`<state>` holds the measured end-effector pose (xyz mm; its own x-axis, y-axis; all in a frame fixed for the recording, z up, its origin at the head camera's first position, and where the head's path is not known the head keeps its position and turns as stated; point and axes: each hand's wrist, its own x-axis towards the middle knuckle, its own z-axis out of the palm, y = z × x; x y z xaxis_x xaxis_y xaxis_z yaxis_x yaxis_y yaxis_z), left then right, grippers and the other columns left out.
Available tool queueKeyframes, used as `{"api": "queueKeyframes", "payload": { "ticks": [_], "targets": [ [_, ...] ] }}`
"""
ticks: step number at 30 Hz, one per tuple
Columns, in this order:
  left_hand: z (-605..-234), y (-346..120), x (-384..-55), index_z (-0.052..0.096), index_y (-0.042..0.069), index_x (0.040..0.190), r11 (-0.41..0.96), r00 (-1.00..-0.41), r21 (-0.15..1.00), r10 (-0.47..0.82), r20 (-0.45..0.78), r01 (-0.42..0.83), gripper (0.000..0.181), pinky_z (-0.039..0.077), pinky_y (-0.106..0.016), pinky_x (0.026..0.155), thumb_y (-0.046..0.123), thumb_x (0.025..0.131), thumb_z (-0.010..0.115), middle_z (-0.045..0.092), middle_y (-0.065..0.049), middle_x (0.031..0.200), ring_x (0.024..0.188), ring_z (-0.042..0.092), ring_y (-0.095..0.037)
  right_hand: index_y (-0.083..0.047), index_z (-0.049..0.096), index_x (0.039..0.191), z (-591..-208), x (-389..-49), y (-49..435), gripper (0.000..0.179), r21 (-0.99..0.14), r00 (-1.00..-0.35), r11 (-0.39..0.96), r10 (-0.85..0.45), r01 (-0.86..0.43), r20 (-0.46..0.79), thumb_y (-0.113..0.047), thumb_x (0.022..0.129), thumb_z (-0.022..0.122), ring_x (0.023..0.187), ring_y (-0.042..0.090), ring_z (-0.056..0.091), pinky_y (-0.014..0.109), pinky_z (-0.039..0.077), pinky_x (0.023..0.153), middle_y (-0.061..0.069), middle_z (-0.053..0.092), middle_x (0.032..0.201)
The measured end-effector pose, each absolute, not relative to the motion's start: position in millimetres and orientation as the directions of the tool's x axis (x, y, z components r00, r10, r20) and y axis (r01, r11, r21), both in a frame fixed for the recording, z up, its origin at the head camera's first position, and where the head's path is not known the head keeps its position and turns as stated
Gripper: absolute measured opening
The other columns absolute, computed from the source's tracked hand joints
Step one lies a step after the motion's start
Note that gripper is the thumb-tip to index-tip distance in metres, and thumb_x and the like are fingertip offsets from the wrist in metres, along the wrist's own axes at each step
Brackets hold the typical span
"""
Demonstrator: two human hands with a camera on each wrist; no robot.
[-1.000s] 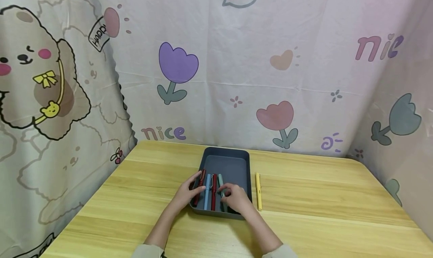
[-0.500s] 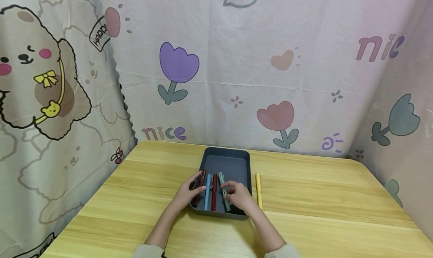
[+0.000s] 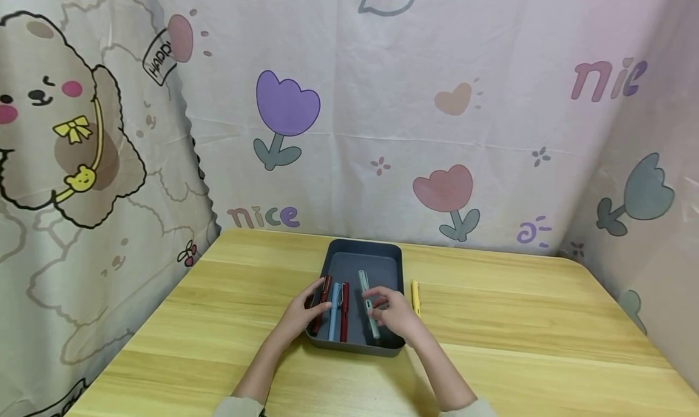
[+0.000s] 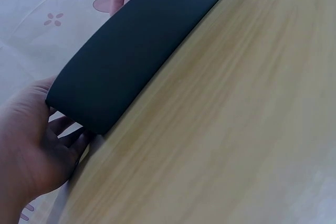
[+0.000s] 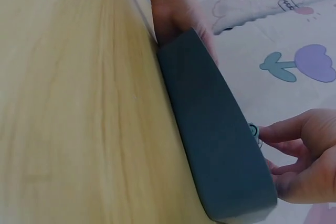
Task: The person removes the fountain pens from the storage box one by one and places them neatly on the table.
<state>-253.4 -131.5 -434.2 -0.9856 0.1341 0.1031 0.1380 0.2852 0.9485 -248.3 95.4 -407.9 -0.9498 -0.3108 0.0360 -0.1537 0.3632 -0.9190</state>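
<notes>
A dark grey tray [image 3: 349, 264] stands on the table. My left hand [image 3: 299, 315] holds its left wall, thumb inside over the rim and fingers along the outer side. My right hand [image 3: 398, 317] pinches a pale green pen [image 3: 363, 280] inside the tray, right of its middle; the pen leans slightly, top to the left. A dark red pen [image 3: 326, 289], a light blue pen [image 3: 334, 323] and a red pen [image 3: 344, 320] lie side by side in the tray's left half. In the right wrist view, the green pen's end [image 5: 254, 129] shows over the tray wall.
A yellow pen [image 3: 415, 292] lies on the wooden table [image 3: 508, 320] just right of the tray, its lower part hidden by my right hand. Behind the table hangs a printed curtain [image 3: 371, 101], with another side of it at the left.
My right hand has moved right with the green pen, away from the red pen, and the pen has tilted. The left hand and the other pens stay in place.
</notes>
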Motion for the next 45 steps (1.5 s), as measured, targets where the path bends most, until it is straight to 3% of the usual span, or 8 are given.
{"api": "queueKeyframes", "payload": {
  "ticks": [4, 9, 14, 22, 38, 45],
  "targets": [
    [-430.4, -130.5, -249.9, 0.039, 0.000, 0.138, 0.300, -0.985, 0.943, 0.136, 0.109, 0.146, 0.058, 0.026, -0.058, 0.097, 0.012, 0.087, 0.063, 0.031, -0.026, 0.140, 0.128, 0.025, -0.044, 0.004, 0.058, 0.115, -405.2, -245.9, 102.1, 0.031, -0.924, -0.952, 0.348, -0.304, -0.156, 0.046, 0.009, 0.084, 0.056, 0.072, 0.018, 0.057, 0.035, 0.051, 0.064, 0.012, 0.056, 0.087],
    [-454.7, -133.8, -265.6, 0.040, 0.007, 0.140, 0.311, -0.985, 0.938, 0.125, 0.119, 0.153, 0.061, 0.027, -0.058, 0.097, 0.020, 0.086, 0.066, 0.032, -0.023, 0.142, 0.128, 0.027, -0.042, 0.004, 0.058, 0.114, -400.2, -242.3, 109.7, 0.031, -0.925, -0.959, 0.347, -0.278, -0.153, 0.054, 0.010, 0.083, 0.056, 0.069, 0.018, 0.055, 0.033, 0.050, 0.062, 0.012, 0.056, 0.087],
    [-454.2, -133.0, -265.7, 0.041, 0.010, 0.140, 0.303, -0.986, 0.943, 0.125, 0.106, 0.140, 0.060, 0.027, -0.056, 0.098, 0.020, 0.086, 0.066, 0.032, -0.020, 0.142, 0.129, 0.026, -0.040, 0.004, 0.057, 0.114, -395.2, -238.5, 117.7, 0.030, -0.922, -0.965, 0.355, -0.254, -0.155, 0.064, 0.009, 0.084, 0.055, 0.068, 0.018, 0.054, 0.032, 0.050, 0.061, 0.012, 0.056, 0.087],
    [-424.9, -129.8, -246.6, 0.039, 0.000, 0.139, 0.299, -0.985, 0.944, 0.137, 0.104, 0.141, 0.058, 0.026, -0.058, 0.097, 0.012, 0.087, 0.063, 0.031, -0.027, 0.140, 0.127, 0.025, -0.045, 0.001, 0.059, 0.112, -391.0, -235.3, 130.2, 0.029, -0.921, -0.974, 0.366, -0.220, -0.135, 0.055, 0.010, 0.084, 0.056, 0.070, 0.019, 0.053, 0.035, 0.050, 0.062, 0.012, 0.051, 0.090],
    [-423.0, -129.4, -244.5, 0.039, 0.000, 0.139, 0.288, -0.985, 0.947, 0.133, 0.105, 0.140, 0.057, 0.024, -0.057, 0.099, 0.010, 0.087, 0.062, 0.030, -0.027, 0.141, 0.128, 0.024, -0.044, 0.004, 0.057, 0.114, -389.1, -230.2, 164.0, 0.031, -0.924, -0.980, 0.361, -0.189, -0.125, 0.058, 0.009, 0.084, 0.053, 0.074, 0.021, 0.057, 0.044, 0.050, 0.068, 0.014, 0.054, 0.094],
    [-422.4, -129.2, -244.7, 0.038, 0.001, 0.139, 0.292, -0.985, 0.946, 0.141, 0.099, 0.137, 0.058, 0.025, -0.057, 0.098, 0.011, 0.088, 0.062, 0.028, -0.027, 0.141, 0.129, 0.023, -0.044, 0.005, 0.054, 0.117, -389.0, -227.3, 178.6, 0.033, -0.922, -0.983, 0.370, -0.177, -0.115, 0.051, 0.008, 0.085, 0.053, 0.076, 0.022, 0.058, 0.042, 0.050, 0.068, 0.016, 0.056, 0.096]
  ]
}}
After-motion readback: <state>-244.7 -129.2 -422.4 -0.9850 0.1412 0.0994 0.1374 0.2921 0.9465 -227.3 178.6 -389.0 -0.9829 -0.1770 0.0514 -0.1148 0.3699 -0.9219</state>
